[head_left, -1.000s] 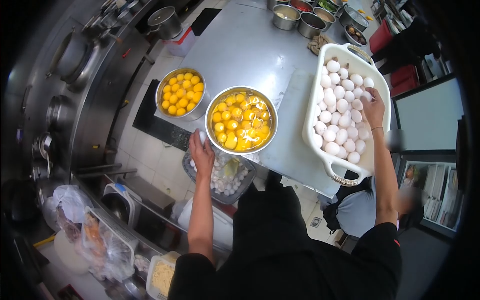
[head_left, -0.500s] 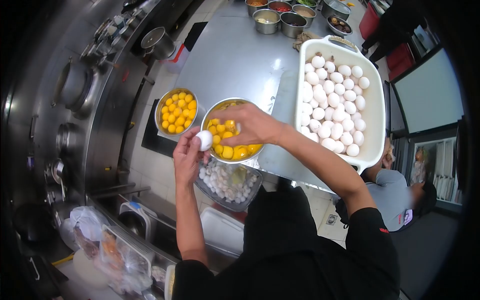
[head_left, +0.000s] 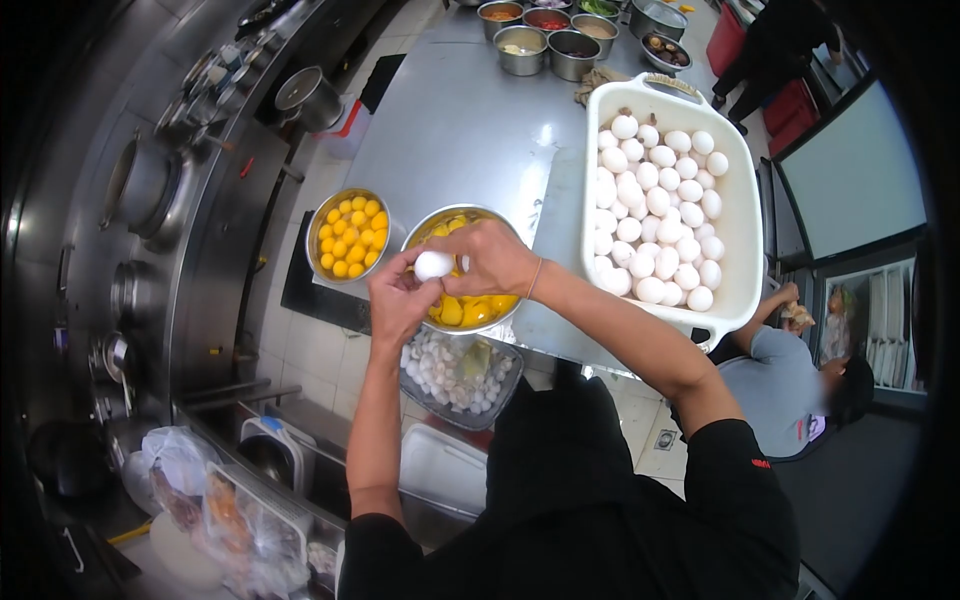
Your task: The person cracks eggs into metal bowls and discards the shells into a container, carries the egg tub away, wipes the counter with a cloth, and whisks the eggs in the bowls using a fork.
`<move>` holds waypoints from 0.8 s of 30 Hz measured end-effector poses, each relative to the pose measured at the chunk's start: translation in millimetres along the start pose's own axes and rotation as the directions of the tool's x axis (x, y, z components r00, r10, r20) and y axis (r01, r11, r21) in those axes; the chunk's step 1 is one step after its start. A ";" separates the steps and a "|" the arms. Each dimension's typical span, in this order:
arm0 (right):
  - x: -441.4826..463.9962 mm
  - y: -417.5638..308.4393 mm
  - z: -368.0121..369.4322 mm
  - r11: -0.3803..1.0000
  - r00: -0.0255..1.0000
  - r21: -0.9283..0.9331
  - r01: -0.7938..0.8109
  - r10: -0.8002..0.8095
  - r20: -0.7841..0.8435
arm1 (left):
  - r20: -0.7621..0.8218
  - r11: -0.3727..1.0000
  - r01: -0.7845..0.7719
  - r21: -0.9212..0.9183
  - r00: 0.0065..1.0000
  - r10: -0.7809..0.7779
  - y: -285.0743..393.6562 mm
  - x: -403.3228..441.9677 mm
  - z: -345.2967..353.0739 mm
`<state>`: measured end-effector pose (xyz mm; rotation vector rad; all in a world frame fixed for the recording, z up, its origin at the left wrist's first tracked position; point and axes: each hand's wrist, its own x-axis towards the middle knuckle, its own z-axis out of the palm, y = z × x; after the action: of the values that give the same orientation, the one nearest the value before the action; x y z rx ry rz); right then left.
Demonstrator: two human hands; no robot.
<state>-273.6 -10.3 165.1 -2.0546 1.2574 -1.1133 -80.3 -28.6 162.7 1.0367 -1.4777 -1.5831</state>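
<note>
A white egg [head_left: 434,265] is held in both hands over the near left rim of a metal bowl [head_left: 506,222] of yolks and egg white. My left hand [head_left: 396,299] grips the egg from the left, its thumb and fingers closed at the shell. On the other side, my right hand [head_left: 494,262] has its fingers bent around the egg's right and upper side, partly hiding the bowl. Whether the shell is cracked cannot be made out. A second metal bowl [head_left: 312,262] full of yolks stands to the left. Below the hands, a dark tub [head_left: 440,411] holds many empty shells.
A large white basin [head_left: 741,240] of whole eggs stands on the steel table [head_left: 440,120] at right. Several metal pots [head_left: 521,52] of ingredients sit at the far end. A person in grey [head_left: 770,390] is at the right, and another in dark clothes [head_left: 780,45] stands behind.
My right hand has come out of the bowl and closed on the egg. My left hand has moved slightly right with the egg, over the bowl's rim.
</note>
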 end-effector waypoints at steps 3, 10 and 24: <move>-3.0 4.5 3.5 0.999 1.000 -0.045 0.005 -0.006 -0.021 | -0.038 0.998 -0.034 0.056 0.999 0.036 -4.8 4.5 8.8; -6.3 14.3 10.9 0.993 0.997 -0.117 0.032 -0.040 -0.071 | -0.024 0.928 -0.177 0.329 0.980 0.195 2.2 12.1 14.6; -23.3 -39.1 -9.9 0.966 0.974 -0.124 -0.228 0.225 -0.039 | -0.179 0.667 -0.044 0.744 0.948 0.262 34.5 -53.8 -10.1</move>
<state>-268.3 28.5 190.3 -1.9314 1.5681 -0.9775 -49.4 13.3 201.1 1.4448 -1.9892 -0.6383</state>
